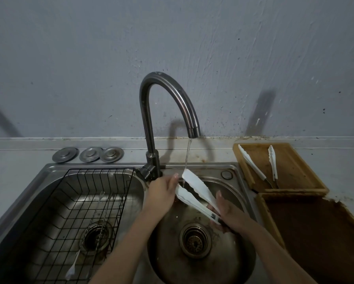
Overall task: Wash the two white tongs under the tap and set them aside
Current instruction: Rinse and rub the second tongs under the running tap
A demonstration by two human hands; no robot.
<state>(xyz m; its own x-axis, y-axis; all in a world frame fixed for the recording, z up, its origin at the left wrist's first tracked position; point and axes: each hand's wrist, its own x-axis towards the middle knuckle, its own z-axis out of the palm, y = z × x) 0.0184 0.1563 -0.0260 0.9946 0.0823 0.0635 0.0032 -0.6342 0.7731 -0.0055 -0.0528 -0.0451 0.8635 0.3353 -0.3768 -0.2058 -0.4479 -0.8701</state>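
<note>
Water was running from the tap (193, 132) in a thin stream (187, 156) into the right basin (239, 193) of the double sink. One pair of white tongs (194, 191) was held over that basin, splayed open, upper blade tip right under the stream.

Right hand (226, 214) was closed around the hinge/handle end of the tongs. Left hand (161, 191) sat at the lower blade, fingers (175, 178) loosely curled against it; looked like rubbing, but actual grip couldn't be confirmed from this angle.

Second pair of white tongs (262, 167) lay open on the wooden tray (239, 158) on the counter right of the sink, well apart from the water. Whether that pair was already washed or still waiting couldn't be told.

Status, as a judgement: first rinse in progress, roughly the halfway mark at best. Left to do: finish this pair, put it down, then handle the tray pair if it's unwashed.

Left basin held a black wire rack (86, 201) with thin utensils in it, not involved.
</note>
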